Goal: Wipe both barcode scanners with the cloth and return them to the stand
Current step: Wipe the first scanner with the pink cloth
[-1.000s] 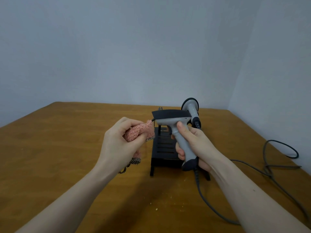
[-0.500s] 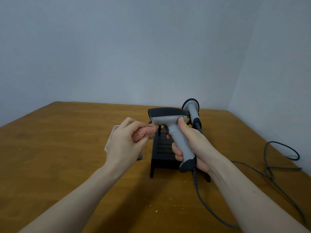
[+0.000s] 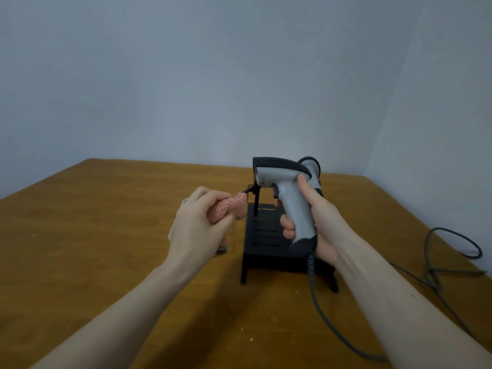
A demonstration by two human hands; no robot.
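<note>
Bench point(image 3: 80, 235), brown wood, runs across the lower view under plain grey-blue walls point(image 3: 186, 75), with pale crumbs point(image 3: 251, 339) scattered on its near surface. Left hand point(image 3: 197, 230), raised above the bench, fingers point(image 3: 210, 194) curled and thumb pressed in, grasping a bunched pink cloth point(image 3: 229, 209); a checked edge of the cloth hangs out below the hand. Cloth tip sits just beside a thin black arm of the stand, apart from the held scanner. Stand point(image 3: 263, 238), black, slotted top, on legs, rests on the bench between the two hands. Scanner point(image 3: 290, 198), grey body with black hood, held upright above the stand, head pointing left with a small label on its side. Right hand point(image 3: 316, 222), fingers wrapped round the scanner's grip, thumb laid up its back. Second scanner point(image 3: 312, 166), grey and black, partly hidden behind the first, seated at the stand's far end. Cable point(image 3: 332, 326), grey, drops from the held scanner's base across the bench; further cable point(image 3: 452, 251) lies looped and tangled at far right.
</note>
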